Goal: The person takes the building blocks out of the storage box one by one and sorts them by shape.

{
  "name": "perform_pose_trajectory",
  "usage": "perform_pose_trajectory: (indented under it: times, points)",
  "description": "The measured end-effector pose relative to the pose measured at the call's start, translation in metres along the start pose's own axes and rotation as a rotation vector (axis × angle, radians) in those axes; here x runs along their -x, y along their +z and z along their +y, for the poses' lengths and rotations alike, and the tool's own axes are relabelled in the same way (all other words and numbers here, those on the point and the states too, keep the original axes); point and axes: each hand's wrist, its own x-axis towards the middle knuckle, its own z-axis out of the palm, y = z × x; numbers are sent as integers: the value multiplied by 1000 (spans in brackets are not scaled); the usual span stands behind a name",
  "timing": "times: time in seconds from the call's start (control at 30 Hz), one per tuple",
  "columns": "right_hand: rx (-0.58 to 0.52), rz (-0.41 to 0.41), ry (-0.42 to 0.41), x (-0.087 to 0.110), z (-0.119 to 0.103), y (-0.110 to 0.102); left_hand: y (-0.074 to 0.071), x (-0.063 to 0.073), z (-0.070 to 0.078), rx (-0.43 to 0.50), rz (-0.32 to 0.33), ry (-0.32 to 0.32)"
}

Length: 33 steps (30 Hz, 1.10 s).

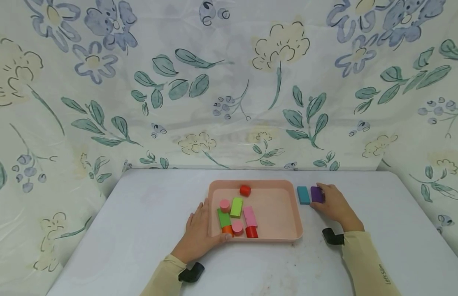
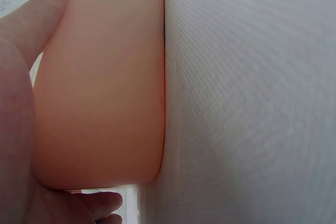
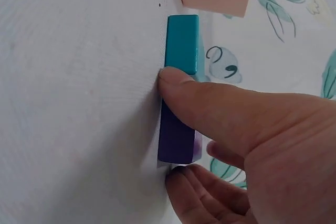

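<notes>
A shallow peach tray (image 1: 277,209) lies on the white table. My left hand (image 1: 199,236) rests against its near left corner, fingers along the left side and thumb at the near rim. The left wrist view shows the tray wall (image 2: 105,87) close up beside that hand. To the right of the tray, my right hand (image 1: 336,205) pinches a purple block (image 1: 317,194) between its thumb at the near side and fingers at the far side. A teal block (image 1: 303,195) lies just left of the purple block (image 3: 177,135); the thumb partly covers the purple one.
Inside the tray are a red cylinder (image 1: 245,190), a lime block (image 1: 236,207), a green block (image 1: 223,218), a pink block (image 1: 249,216), an orange piece (image 1: 227,230), another red piece (image 1: 252,232) and two pink cylinders (image 1: 238,227). A floral cloth (image 1: 232,82) hangs behind the table.
</notes>
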Motion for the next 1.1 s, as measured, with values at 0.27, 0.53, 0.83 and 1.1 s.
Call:
perform_pose_trajectory:
  times: [0.27,0.53,0.83,1.1]
  points:
    - [-23,13,40,6,-11,-7,-1,0,0,6,-2,5]
    - [11,95,-55,13,-24,-12,-1,0,0,9,1,7]
    - [-8,166,-112,22,-53,-15,0,-1,-1,4,7,2]
    - [7,209,-178,24,-65,-5,0,-1,-1,13,5,-1]
